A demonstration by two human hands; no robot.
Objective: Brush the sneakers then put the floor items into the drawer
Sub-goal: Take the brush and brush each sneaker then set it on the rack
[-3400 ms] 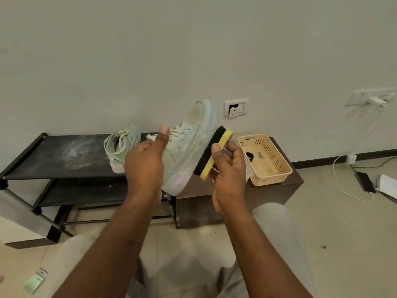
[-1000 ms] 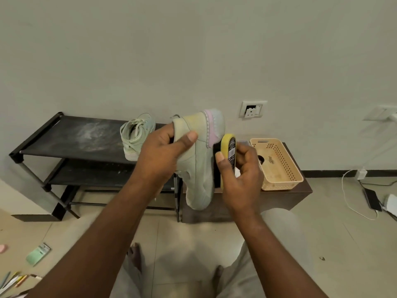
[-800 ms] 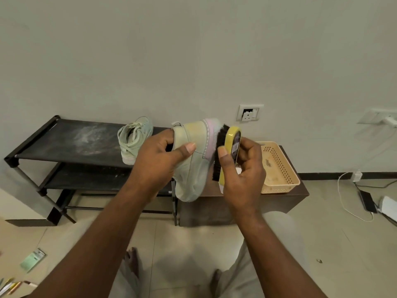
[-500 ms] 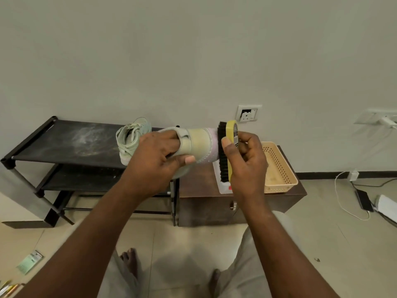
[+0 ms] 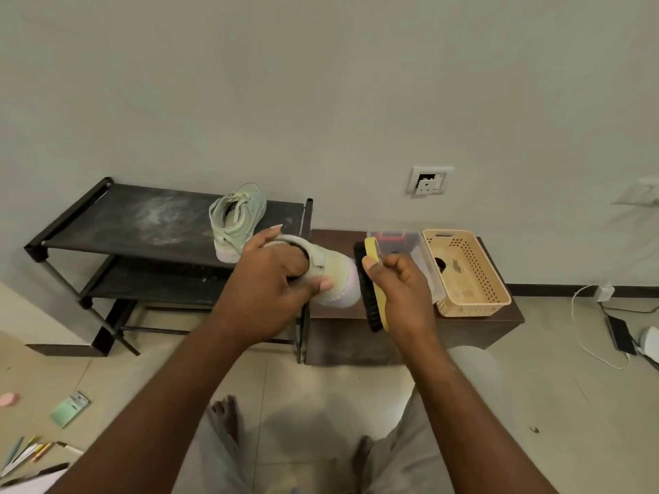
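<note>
- While you sit facing the wall in the head view, your left hand [image 5: 271,279] holds the sneaker [image 5: 337,276] in the air in front of the rack [image 5: 124,222] and the table [image 5: 463,326]. Its fingers curl into the shoe's opening and the thumb is clamped across the outside.
- Your right hand [image 5: 401,290] grips the brush [image 5: 371,297], fingers wrapped over the yellow back and thumb on the near edge.
- The next stroke turns on this: the sneaker lies roughly left to right, with its pink-tinted end pointing right. The brush stands crosswise to it, long axis near upright, bristles facing left and seemingly touching that end. Your right hand is the nearer to the work, so the stroke probably runs up and down across that end.
- The second sneaker [image 5: 237,222] sits on the rack's top shelf, just behind your left hand.
- A basket [image 5: 470,304] and a clear box [image 5: 403,240] stand on the table.
- Floor items lie at lower left, well apart from both hands: a green card [image 5: 69,410], pens [image 5: 25,452] and a pink eraser [image 5: 9,398]. No drawer shows, and that step looks not yet begun.
</note>
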